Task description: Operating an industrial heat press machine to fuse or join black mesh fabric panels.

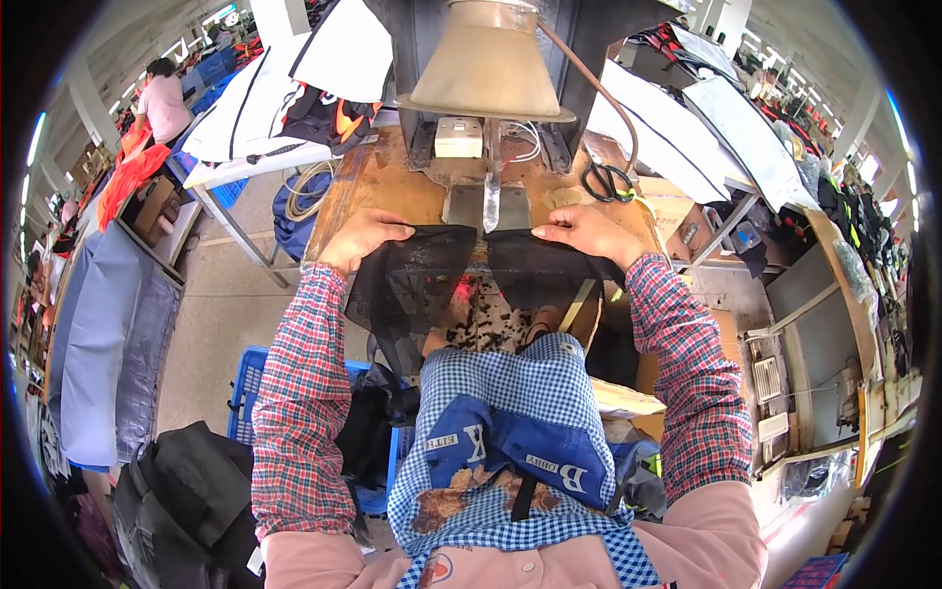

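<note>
Both my hands hold a sheer black mesh fabric (417,280) by its top edge, at the front of a worn wooden worktable (358,187). My left hand (368,237) pinches it on the left, thumb and fingers closed. On the other side my right hand (587,234) grips it in the same way. The fabric hangs over the table's front edge toward my lap, and I can see through parts of it. Between my hands a narrow upright metal blade (491,203) comes down to the fabric's edge. Above it sits a large beige cone-shaped hood (486,69).
Black-handled scissors (609,183) lie on the table's right side. A blue plastic crate (247,393) with dark cloth stands left of my lap, beside a black fabric pile (186,501). White panels (657,128) lie on side tables. Another person (169,103) stands at the far left.
</note>
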